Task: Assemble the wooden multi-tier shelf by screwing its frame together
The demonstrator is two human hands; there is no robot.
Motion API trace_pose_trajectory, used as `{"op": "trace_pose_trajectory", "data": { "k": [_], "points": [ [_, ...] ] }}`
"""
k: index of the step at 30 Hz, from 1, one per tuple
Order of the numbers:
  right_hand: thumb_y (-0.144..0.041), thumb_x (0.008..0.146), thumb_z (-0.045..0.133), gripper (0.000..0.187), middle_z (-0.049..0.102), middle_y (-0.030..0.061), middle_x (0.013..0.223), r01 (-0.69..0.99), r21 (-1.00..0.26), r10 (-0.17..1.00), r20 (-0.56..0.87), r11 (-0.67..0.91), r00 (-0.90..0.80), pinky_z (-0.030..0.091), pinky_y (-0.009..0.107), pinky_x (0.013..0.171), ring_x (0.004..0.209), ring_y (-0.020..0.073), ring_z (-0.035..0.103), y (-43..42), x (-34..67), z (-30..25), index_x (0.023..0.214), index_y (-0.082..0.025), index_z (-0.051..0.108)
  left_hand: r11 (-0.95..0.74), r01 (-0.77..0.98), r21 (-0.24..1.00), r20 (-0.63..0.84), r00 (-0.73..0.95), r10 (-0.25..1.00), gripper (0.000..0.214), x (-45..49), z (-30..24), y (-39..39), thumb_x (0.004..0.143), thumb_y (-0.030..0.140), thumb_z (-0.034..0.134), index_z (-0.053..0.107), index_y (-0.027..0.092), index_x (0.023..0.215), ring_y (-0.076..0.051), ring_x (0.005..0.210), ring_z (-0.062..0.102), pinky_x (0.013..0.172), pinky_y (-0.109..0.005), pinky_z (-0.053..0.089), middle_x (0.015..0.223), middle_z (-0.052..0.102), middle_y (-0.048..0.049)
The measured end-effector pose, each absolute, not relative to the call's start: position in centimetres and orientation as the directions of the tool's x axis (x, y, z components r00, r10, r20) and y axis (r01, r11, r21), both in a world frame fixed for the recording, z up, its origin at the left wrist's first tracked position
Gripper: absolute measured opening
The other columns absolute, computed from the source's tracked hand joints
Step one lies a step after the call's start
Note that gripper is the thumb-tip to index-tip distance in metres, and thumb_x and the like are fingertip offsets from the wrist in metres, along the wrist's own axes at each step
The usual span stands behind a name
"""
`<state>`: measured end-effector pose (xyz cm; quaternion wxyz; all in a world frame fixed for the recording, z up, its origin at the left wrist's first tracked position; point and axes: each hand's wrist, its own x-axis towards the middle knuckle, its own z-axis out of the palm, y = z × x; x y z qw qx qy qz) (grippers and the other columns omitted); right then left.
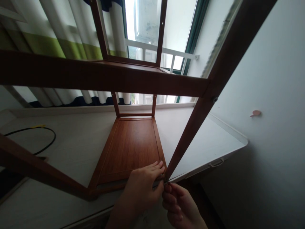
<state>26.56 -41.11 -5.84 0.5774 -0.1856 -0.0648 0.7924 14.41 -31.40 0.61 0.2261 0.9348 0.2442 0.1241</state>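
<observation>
A person's two bare hands meet at the near right corner of a reddish-brown wooden shelf frame (128, 149) that stands on a pale tabletop (78, 140). The left hand (143, 186) lies flat over the front edge of the frame's bottom board, its fingers (156, 167) held together and stretched toward the foot of the near right upright post (190, 130). The right hand (179, 206) sits just below and near that foot, its fingers curled in with thumb and forefinger pinched at a small dark item at the base of the post; the item is too small to identify. No brand, label or writing can be read anywhere in view.

The frame fills most of the scene: a broad upper rail (102, 78) crosses from left to right, another post runs off to the near left, and two thin far posts rise toward the window. A small dark fastener (215, 99) shows where the upper rail joins the right post. The tabletop is whitish with a faint grain, has a raised white rim, and carries a small handle (216, 163) on its right edge. A black cable (45, 140) with a yellow tag loops on the far left of it. Beyond stand a bright window (152, 31) with white railing and a striped curtain (54, 47) of white, green and dark blue. A plain pale wall (274, 95) on the right bears a small pinkish hook (256, 113).
</observation>
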Motion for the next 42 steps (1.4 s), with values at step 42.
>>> {"op": "trace_pose_trajectory", "data": {
  "k": [42],
  "points": [
    [-0.033,0.067,0.063,0.033,0.033,-0.0125,0.028,-0.889,-0.359,0.944,-0.269,-0.285,-0.193,0.010,0.013,0.026,0.027,0.0026,0.010,-41.4,25.8,-6.1,0.059,-0.021,0.033,-0.703,0.557,0.443,0.145,0.729,0.669,0.040,15.7,-0.4,-32.9,0.072,0.018,0.051,0.061,0.026,0.109,-0.017,0.117,0.050,0.097,-0.034,0.042,0.122,0.056,0.0009]
  ]
}}
